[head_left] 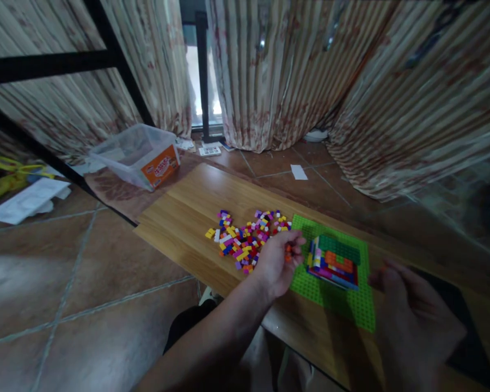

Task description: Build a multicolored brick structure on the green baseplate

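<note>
My left hand [278, 260] rests on the wooden table [188, 218] at the left edge of a green baseplate [351, 305], its fingers pinched on a small orange brick [288, 250]. A multi-coloured brick building [335, 261] stands on the baseplate just right of that hand. A pile of loose coloured bricks [247, 234] lies left of the hand. My right hand [416, 321] hovers blurred beyond the baseplate's right edge, fingers curled; I cannot make out anything in it.
A clear plastic box [134, 155] with an orange label sits on the tiled floor beyond the table's left end. Curtains [269, 71] hang behind. Papers [28, 198] lie on the floor at left. A dark mat [457, 305] lies on the table at right.
</note>
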Available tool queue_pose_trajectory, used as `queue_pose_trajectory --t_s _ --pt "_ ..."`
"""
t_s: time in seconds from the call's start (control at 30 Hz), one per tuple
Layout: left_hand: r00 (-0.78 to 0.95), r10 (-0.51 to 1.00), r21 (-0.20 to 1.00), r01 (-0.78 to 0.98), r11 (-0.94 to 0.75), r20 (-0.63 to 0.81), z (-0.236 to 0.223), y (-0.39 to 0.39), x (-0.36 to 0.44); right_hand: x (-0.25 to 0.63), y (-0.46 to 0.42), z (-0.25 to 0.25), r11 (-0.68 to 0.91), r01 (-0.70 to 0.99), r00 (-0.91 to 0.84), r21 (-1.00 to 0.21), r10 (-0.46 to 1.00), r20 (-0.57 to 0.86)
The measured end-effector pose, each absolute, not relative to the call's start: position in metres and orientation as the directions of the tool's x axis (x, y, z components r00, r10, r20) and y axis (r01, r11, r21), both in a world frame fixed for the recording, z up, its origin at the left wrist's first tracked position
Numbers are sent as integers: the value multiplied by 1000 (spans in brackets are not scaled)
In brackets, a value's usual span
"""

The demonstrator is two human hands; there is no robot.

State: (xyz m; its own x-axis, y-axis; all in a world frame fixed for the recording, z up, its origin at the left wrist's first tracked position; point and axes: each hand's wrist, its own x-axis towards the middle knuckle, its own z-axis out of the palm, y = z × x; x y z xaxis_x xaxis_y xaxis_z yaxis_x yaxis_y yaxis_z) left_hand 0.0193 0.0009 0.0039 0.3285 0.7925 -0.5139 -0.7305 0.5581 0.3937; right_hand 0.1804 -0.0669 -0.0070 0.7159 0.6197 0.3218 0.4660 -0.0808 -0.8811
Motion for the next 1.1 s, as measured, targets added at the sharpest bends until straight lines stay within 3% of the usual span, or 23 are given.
queue_pose_trajectory --t_s 0.07,0.27,0.43,0.7,0.87,1.1 --pt "326 795 397 -732 555 -511 3 2 19 181 -67 -9 -87 501 695 -861 633 340" --pt "216 830 583 -622 523 -514 4 7 8 164 -67 -3 -68 468 686 -881 657 314" --pt "272 818 580 -594 557 -507 6 7 0 164 -65 0 -14 427 687 -904 655 315" --pt "308 810 633 -508 583 -499 4 0 5 202 -72 -12 -179 552 633 -814 726 269" --pt "322 816 683 -447 577 -479 0 -3 10 204 -72 -15 -178 481 589 -858 791 165" --pt "328 825 747 -358 560 -461 0 -8 20 206 -70 -16 -146 450 577 -881 800 162"
